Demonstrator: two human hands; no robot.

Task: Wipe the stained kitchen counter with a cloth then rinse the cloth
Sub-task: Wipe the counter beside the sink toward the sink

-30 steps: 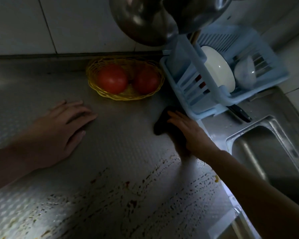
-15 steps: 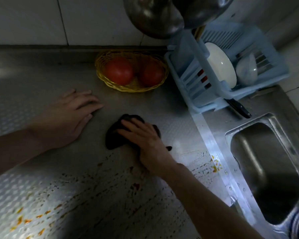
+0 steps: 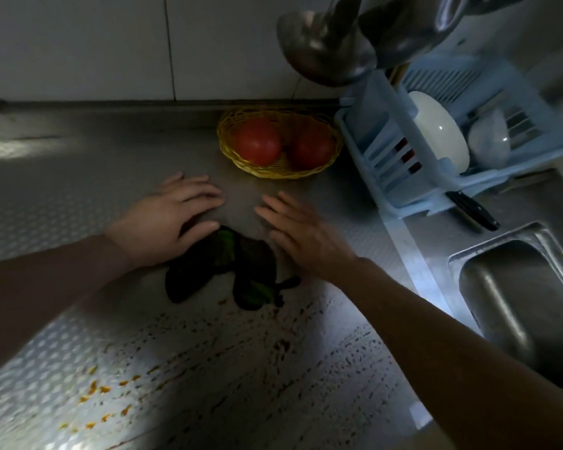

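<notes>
A dark crumpled cloth point(image 3: 221, 271) with green patches lies on the steel counter point(image 3: 62, 196), between my two hands. My left hand point(image 3: 169, 225) lies flat with straight fingers, its thumb and palm edge touching the cloth's left top. My right hand point(image 3: 303, 235) is spread flat just right of the cloth, its heel at the cloth's edge, and is slightly blurred. Neither hand grips the cloth. Red and orange stains point(image 3: 208, 368) speckle the counter in front of the cloth. The sink point(image 3: 527, 300) is at the right.
A yellow wicker basket point(image 3: 280, 172) with two tomatoes stands at the back. A blue dish rack point(image 3: 387, 170) holding a white bowl sits to the right, a black-handled knife point(image 3: 472, 211) beside it. Metal ladles point(image 3: 325, 43) hang above the rack.
My right hand dragged the cloth left from the dish rack to the counter's middle, then lifted off it to the right. My left hand now touches the cloth.
</notes>
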